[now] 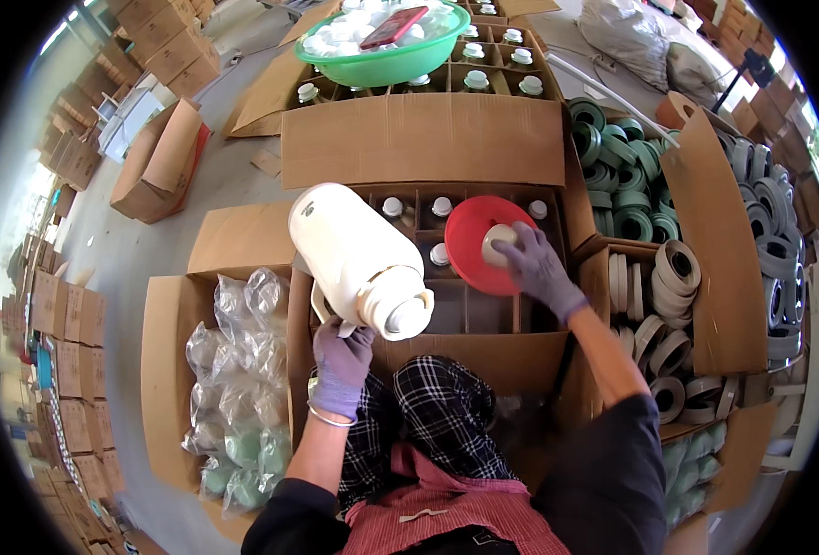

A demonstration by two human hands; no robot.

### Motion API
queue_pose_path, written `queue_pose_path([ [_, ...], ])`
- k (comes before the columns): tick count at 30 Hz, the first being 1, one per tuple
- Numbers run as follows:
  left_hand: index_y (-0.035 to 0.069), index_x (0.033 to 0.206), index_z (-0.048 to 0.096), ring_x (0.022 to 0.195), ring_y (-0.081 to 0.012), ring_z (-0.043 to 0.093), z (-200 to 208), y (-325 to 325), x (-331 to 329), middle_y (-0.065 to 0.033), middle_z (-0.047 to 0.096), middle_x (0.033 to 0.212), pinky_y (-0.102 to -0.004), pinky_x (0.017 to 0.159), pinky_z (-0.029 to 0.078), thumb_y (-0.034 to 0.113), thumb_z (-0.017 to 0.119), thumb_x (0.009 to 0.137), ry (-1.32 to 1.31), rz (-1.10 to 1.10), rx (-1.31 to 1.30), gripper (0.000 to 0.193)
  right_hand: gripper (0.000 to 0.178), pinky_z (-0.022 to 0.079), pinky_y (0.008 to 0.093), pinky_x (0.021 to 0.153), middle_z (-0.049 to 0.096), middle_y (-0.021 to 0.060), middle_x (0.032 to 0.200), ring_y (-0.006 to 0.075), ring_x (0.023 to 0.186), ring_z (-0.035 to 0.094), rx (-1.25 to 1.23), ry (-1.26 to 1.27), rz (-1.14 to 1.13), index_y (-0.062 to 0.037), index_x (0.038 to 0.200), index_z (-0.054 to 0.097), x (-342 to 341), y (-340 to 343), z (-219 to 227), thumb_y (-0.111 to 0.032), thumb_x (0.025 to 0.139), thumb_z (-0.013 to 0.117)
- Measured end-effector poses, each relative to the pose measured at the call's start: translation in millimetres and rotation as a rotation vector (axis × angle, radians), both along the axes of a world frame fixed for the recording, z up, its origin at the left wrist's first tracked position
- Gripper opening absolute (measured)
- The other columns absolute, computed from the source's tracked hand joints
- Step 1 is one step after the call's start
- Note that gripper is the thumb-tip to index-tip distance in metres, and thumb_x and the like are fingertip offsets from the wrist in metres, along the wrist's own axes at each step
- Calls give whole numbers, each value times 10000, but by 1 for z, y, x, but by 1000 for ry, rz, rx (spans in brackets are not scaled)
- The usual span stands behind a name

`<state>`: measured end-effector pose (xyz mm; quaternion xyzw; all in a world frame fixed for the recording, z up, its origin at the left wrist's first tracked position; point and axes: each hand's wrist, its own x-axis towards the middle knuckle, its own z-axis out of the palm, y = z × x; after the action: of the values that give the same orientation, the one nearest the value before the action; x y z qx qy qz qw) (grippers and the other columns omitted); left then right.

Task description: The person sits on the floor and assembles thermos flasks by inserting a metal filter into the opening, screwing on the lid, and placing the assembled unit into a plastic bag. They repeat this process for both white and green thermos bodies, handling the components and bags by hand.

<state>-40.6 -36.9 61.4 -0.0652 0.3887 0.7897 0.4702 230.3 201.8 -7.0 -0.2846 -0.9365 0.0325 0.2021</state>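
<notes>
My left hand (342, 372), in a grey-purple glove, is closed round the handle of a cream vacuum jug (345, 242). The jug is tilted, its neck and white stopper toward me at the lower right. Over the red bowl (465, 229), my right hand (541, 273) in a matching glove has its fingers closed on a small round cream cap (496, 246). Beneath the bowl is a divided cardboard box (428, 347) with several white-capped bottles (441, 206) in its compartments; the bowl hides part of it.
A green basin (382, 67) of white pieces, with a red phone (394, 27) on top, sits on another bottle box behind. Plastic-wrapped parts fill the left carton (164, 370). On the right, cartons hold green rings (632, 222) and beige rings (676, 268); grey rings (775, 250) lie beyond.
</notes>
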Motion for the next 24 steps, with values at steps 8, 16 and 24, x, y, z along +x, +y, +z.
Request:
queue_pose_path([
  [8,-45,937,615,998,-298,646,-35,-1,42,-175,647,1054,-384,843,545,-30,636,796,1452,-68,-191,144,650,567,429,819,517,242,1196,386,979,595,-160,507,53,-127,1319,530,-37,-158,98,-284,754,810],
  [16,-1,931,690,1005,-404,607,0,-8,36,-181,682,881,-459,863,498,32,683,774,1587,-56,-383,160,775,543,316,641,642,171,1089,249,797,652,-2099,1174,134,-38,1356,461,-54,-203,61,-686,970,283],
  [24,-10,899,703,907,-372,654,32,-16,44,-203,688,923,-413,790,515,105,634,836,1924,-11,-445,149,899,476,466,990,320,255,1407,334,1265,480,-339,821,-147,-30,1401,289,-63,-219,85,26,664,802],
])
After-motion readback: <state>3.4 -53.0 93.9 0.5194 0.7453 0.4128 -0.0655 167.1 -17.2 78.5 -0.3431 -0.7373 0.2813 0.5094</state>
